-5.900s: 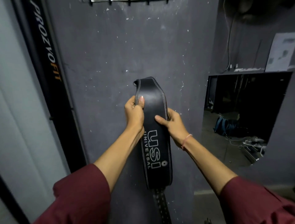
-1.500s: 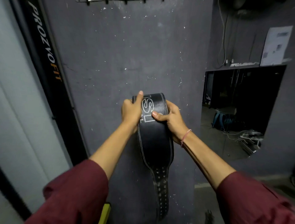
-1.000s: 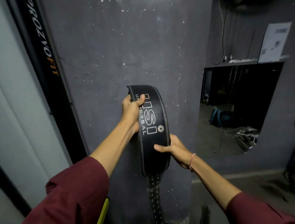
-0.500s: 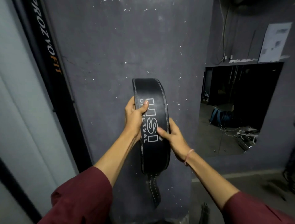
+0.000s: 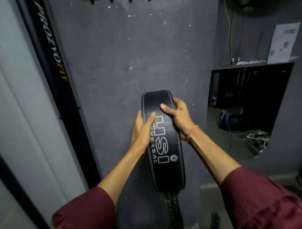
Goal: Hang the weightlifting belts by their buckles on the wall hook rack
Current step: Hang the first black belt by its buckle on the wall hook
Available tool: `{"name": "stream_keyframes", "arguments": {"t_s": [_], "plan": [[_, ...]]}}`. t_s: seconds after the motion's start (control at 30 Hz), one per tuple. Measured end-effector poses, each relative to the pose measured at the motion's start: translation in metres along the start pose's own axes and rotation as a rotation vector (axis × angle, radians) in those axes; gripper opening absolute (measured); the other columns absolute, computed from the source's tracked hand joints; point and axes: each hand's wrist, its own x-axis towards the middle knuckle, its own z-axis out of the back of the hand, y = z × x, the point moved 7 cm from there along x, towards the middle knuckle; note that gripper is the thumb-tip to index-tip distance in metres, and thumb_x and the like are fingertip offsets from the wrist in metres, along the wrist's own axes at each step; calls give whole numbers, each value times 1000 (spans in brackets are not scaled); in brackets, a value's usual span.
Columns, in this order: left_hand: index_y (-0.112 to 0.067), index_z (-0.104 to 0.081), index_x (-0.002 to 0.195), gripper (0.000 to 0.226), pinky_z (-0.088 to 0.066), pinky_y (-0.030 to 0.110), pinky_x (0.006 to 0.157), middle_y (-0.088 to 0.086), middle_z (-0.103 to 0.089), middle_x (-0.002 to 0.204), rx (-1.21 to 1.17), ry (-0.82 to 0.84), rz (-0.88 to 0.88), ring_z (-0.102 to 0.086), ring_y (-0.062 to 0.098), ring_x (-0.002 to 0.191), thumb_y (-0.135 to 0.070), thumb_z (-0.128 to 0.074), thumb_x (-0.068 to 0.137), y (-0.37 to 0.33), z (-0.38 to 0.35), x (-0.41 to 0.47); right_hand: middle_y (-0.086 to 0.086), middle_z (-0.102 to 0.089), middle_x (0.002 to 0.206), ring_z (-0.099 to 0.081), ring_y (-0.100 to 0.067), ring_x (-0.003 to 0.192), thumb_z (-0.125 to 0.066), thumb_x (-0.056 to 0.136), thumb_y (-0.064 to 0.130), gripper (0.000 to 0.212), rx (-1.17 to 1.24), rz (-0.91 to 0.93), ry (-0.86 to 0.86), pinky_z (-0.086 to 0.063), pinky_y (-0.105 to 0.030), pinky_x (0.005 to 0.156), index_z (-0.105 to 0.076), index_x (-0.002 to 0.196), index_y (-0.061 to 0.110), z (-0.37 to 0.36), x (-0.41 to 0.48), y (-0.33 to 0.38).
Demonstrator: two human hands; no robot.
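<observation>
A black leather weightlifting belt [image 5: 165, 156] with white USI UNIVERSAL lettering is held up in front of a dark grey wall. It bends over at its top, and its narrow punched end hangs down at the bottom. My left hand [image 5: 142, 132] grips its left edge, thumb across the front. My right hand [image 5: 178, 117] grips the right edge higher up, near the fold, thumb on the face. The buckle is hidden. The wall hook rack [image 5: 121, 1] shows only as a few hook tips at the top edge, well above the belt.
A black post [image 5: 54, 72] printed PROZVOFIT leans along the wall on the left. A wall mirror [image 5: 248, 104] at the right reflects a bag and cables on a floor. A paper sheet [image 5: 282, 42] and wires [image 5: 230, 32] hang above the mirror.
My right hand has moved up from the belt's middle to its top fold. The belt has fed upward, so the lettering now sits lower, below my hands.
</observation>
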Motion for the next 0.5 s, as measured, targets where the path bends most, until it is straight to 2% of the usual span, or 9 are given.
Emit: {"name": "stream_keyframes", "arguments": {"t_s": [0.1,0.13,0.2,0.23,0.27,0.33,0.4,0.43,0.5], "plan": [[-14,-56,110,41,-58,49,90,10,-72,106,5,-88,133,-72,26,96,-48,-64,88,-7,7,21,-20,-67,101,-66,-31,87,-65,86,-7,35,-43,46,23,-58,-41,80,-50,118,-8,-2,-8,-1],[-9,-59,110,40,-60,46,86,14,-72,106,-61,-80,156,-72,27,93,-44,-64,90,-11,6,32,-19,-67,100,-66,-31,88,-65,85,-7,36,-56,57,44,-57,-42,81,-50,117,-6,-2,-12,-2],[3,-61,112,38,-63,38,69,20,-72,103,-185,-56,209,-72,27,81,-32,-62,97,-22,3,51,-20,-66,99,-66,-31,86,-66,83,-9,37,-77,58,104,-58,-42,77,-50,117,-5,1,-18,1],[6,-60,114,38,-63,38,63,22,-71,101,-216,-46,252,-72,27,77,-28,-62,98,-28,1,57,-20,-66,98,-66,-31,85,-65,83,-11,39,-82,51,135,-59,-41,75,-50,118,-6,3,-22,2],[5,-60,113,34,-63,43,64,23,-70,101,-246,-49,289,-71,29,76,-24,-63,97,-29,-1,64,-19,-67,99,-67,-30,85,-64,83,-12,39,-77,41,155,-60,-40,75,-49,119,-7,8,-27,2],[-2,-61,99,16,-59,58,81,21,-65,98,-252,-86,293,-67,30,83,-15,-67,92,-29,-9,65,-13,-70,103,-69,-24,91,-62,83,-15,40,-38,6,155,-60,-33,77,-53,121,-5,23,-38,-6],[-13,-58,81,15,-50,64,97,15,-64,92,-183,-159,229,-64,29,91,-18,-71,78,-19,-12,60,-10,-72,111,-69,-22,100,-64,81,-15,43,-58,-53,148,-57,-29,82,-57,121,-1,40,-52,-31],[-13,-60,84,18,-49,61,100,14,-67,92,-148,-188,194,-65,29,95,-22,-71,73,-14,-11,57,-12,-72,113,-69,-24,102,-66,80,-14,43,-92,-105,154,-56,-30,83,-59,121,-1,47,-60,-49],[-5,-66,105,28,-48,51,105,13,-71,97,-136,-198,123,-66,27,99,-19,-70,80,-7,-10,49,-17,-71,111,-70,-27,97,-68,81,-11,37,-144,-184,150,-56,-32,80,-60,117,-6,56,-74,-81]]}}
